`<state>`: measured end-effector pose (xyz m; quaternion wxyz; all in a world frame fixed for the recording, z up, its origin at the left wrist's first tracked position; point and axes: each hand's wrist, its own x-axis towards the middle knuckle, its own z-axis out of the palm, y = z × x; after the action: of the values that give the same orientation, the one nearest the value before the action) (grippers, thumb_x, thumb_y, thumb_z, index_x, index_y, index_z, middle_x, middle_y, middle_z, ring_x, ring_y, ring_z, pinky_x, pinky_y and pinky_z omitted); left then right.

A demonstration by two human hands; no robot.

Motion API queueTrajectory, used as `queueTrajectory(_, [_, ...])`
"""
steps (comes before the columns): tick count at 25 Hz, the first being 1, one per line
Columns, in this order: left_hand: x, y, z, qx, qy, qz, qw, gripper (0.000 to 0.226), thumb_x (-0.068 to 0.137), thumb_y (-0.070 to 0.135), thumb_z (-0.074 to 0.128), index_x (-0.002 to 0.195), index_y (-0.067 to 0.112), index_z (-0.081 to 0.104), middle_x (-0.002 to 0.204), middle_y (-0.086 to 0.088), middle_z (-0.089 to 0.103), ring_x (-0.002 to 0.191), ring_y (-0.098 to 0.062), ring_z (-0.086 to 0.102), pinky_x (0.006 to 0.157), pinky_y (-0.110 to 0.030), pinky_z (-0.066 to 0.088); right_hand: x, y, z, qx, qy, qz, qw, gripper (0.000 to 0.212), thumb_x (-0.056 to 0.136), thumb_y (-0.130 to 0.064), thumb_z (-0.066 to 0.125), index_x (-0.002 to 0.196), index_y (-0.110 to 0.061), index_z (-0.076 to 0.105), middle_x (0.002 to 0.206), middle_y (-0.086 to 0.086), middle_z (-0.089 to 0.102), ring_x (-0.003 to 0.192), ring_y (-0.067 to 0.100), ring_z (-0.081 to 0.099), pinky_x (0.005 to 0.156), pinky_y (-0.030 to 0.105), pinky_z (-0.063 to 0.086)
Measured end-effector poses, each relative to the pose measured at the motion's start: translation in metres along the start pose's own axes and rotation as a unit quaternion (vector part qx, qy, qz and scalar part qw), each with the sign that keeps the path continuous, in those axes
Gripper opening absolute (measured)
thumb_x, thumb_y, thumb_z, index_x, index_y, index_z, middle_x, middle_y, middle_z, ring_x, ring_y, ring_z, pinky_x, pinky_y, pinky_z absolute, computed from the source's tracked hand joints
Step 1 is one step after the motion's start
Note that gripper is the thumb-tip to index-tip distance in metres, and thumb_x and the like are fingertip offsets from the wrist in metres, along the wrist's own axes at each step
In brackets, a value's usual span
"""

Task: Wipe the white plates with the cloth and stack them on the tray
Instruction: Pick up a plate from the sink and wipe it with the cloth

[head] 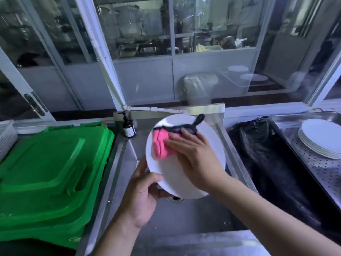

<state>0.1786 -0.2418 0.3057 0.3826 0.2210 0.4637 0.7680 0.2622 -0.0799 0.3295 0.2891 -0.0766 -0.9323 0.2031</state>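
A white plate is held tilted over the steel sink. My left hand grips its lower left rim, thumb on the face. My right hand presses a pink cloth with dark trim flat against the plate's upper face, fingers straight. At the far right, a stack of several white plates sits on a perforated steel tray.
A green bin lid fills the left side. A brown pump bottle stands at the sink's back corner. A black bag lies between sink and tray. Glass cabinet panels rise behind.
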Motion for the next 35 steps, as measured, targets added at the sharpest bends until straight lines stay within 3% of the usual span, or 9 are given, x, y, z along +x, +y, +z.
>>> queueTrajectory(7, [0.018, 0.034, -0.078, -0.016, 0.022, 0.022, 0.999, 0.069, 0.071, -0.003, 0.055, 0.128, 0.034, 0.065, 0.121, -0.007, 0.07, 0.099, -0.029, 0.071, 0.067, -0.053, 0.061, -0.036, -0.015, 0.028, 0.059, -0.176, 0.01, 0.982, 0.033, 0.1, -0.029, 0.049, 0.128, -0.033, 0.067, 0.136, -0.022, 0.06, 0.137, 0.005, 0.047, 0.112, 0.038, 0.039])
queueTrajectory(11, [0.022, 0.033, -0.104, 0.004, 0.02, -0.034, 0.999, 0.073, 0.068, 0.002, 0.055, 0.132, 0.036, 0.063, 0.126, -0.006, 0.069, 0.108, -0.033, 0.066, 0.075, -0.065, 0.058, -0.01, -0.028, -0.016, 0.179, -0.333, 0.187, 0.907, 0.027, 0.1, -0.021, 0.054, 0.115, -0.031, 0.073, 0.106, -0.002, 0.075, 0.097, 0.024, 0.07, 0.088, 0.047, 0.054])
queueTrajectory(15, [0.019, 0.029, -0.115, -0.028, -0.014, -0.092, 0.995, 0.072, 0.065, 0.001, 0.058, 0.124, 0.041, 0.069, 0.12, -0.002, 0.072, 0.106, -0.032, 0.069, 0.071, -0.057, 0.06, 0.037, -0.05, -0.038, 0.151, -0.446, 0.175, 0.865, 0.034, 0.101, -0.014, 0.056, 0.115, -0.04, 0.072, 0.113, -0.004, 0.073, 0.107, 0.026, 0.068, 0.095, 0.048, 0.054])
queueTrajectory(19, [0.01, 0.023, -0.112, -0.035, -0.076, -0.106, 0.991, 0.073, 0.059, 0.017, 0.068, 0.128, 0.039, 0.067, 0.119, -0.007, 0.071, 0.103, -0.028, 0.07, 0.069, -0.054, 0.06, 0.076, -0.064, -0.003, 0.015, -0.225, 0.168, 0.96, 0.033, 0.097, -0.027, 0.06, 0.125, -0.045, 0.059, 0.126, -0.009, 0.058, 0.111, 0.013, 0.062, 0.094, 0.032, 0.054])
queueTrajectory(23, [0.003, 0.03, -0.117, -0.073, -0.088, -0.12, 0.986, 0.071, 0.064, 0.009, 0.058, 0.129, 0.037, 0.066, 0.124, -0.009, 0.069, 0.108, -0.031, 0.069, 0.07, -0.056, 0.058, 0.058, -0.075, 0.05, -0.175, 0.005, 0.043, 0.984, 0.042, 0.094, -0.012, 0.065, 0.135, -0.021, 0.06, 0.138, 0.008, 0.053, 0.124, 0.028, 0.052, 0.1, 0.046, 0.046])
queueTrajectory(26, [0.0, 0.035, -0.124, -0.054, -0.102, -0.121, 0.986, 0.069, 0.069, 0.006, 0.051, 0.128, 0.037, 0.067, 0.123, -0.011, 0.069, 0.105, -0.029, 0.068, 0.068, -0.054, 0.058, 0.029, -0.069, 0.055, -0.248, 0.036, -0.04, 0.967, 0.046, 0.096, -0.006, 0.06, 0.141, -0.014, 0.056, 0.14, 0.014, 0.056, 0.132, 0.033, 0.049, 0.11, 0.049, 0.039])
queueTrajectory(29, [-0.004, 0.038, -0.122, -0.041, -0.12, -0.128, 0.984, 0.071, 0.068, 0.005, 0.052, 0.13, 0.037, 0.065, 0.123, -0.013, 0.068, 0.107, -0.032, 0.066, 0.068, -0.053, 0.058, 0.02, -0.072, 0.051, -0.228, 0.062, -0.042, 0.971, 0.04, 0.092, -0.004, 0.063, 0.131, -0.012, 0.065, 0.126, 0.011, 0.064, 0.118, 0.028, 0.056, 0.1, 0.044, 0.047])
queueTrajectory(31, [-0.008, 0.039, -0.118, -0.038, -0.133, -0.124, 0.983, 0.071, 0.069, 0.005, 0.051, 0.131, 0.037, 0.065, 0.124, -0.014, 0.068, 0.105, -0.029, 0.067, 0.067, -0.052, 0.057, 0.015, -0.075, 0.052, -0.188, 0.024, -0.037, 0.981, 0.039, 0.093, -0.004, 0.059, 0.131, -0.009, 0.065, 0.132, 0.009, 0.064, 0.125, 0.025, 0.056, 0.101, 0.044, 0.048])
queueTrajectory(35, [-0.011, 0.047, -0.115, -0.042, -0.134, -0.113, 0.984, 0.068, 0.07, 0.003, 0.051, 0.125, 0.039, 0.069, 0.127, -0.008, 0.071, 0.106, -0.025, 0.071, 0.064, -0.046, 0.059, -0.004, -0.089, 0.055, -0.157, -0.123, -0.104, 0.974, 0.056, 0.099, -0.012, 0.055, 0.152, -0.021, 0.039, 0.163, 0.008, 0.028, 0.153, 0.023, 0.019, 0.123, 0.045, 0.019])
